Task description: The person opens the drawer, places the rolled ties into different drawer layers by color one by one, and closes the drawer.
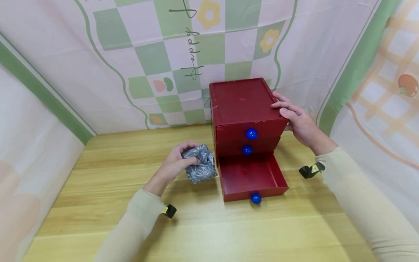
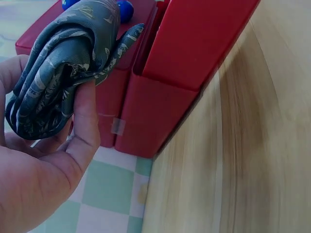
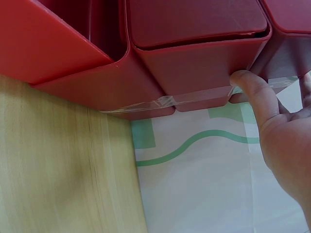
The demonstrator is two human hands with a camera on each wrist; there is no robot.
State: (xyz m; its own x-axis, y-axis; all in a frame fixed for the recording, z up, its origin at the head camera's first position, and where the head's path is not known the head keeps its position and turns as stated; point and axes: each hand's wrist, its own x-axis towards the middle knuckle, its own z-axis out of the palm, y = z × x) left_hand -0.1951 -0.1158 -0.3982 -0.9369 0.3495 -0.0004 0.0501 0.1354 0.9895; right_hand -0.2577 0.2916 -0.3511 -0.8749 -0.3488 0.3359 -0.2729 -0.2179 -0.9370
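My left hand (image 1: 178,162) grips a folded grey cloth (image 1: 203,171) with a pale leaf print, thumb on one face and fingers round the other side. In the left wrist view the cloth (image 2: 63,68) shows several rolled layers. It is just left of a red drawer cabinet (image 1: 242,100) with blue round knobs. The bottom drawer (image 1: 247,173) is pulled out and bare inside; the two drawers above are in. My right hand (image 1: 299,122) rests on the cabinet's right side near the top, fingers extended. The right wrist view shows a fingertip touching the red side wall (image 3: 194,73).
The cabinet stands on a wooden table (image 1: 108,196), near a hanging checked green and white fabric (image 1: 183,47) at the back. Further fabric panels hang at the left and right. Clear tape (image 3: 204,95) runs along the cabinet's side.
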